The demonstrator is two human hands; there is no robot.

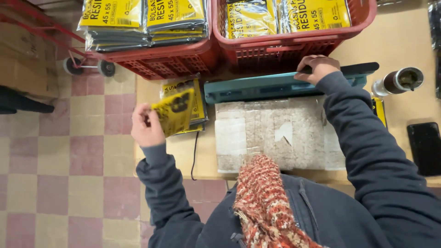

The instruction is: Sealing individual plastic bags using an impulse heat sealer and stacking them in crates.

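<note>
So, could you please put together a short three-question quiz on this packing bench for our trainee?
1. True or false: the left hand holds a yellow printed plastic packet.
2. What does the right hand rest on?
A. the black phone
B. the long teal bar sealer
C. the red plastic basket
3. Fill in: the dark round-topped flask lies to the ____ of the sealer in the picture.

Key: 1 true. 2 B. 3 right.
</note>
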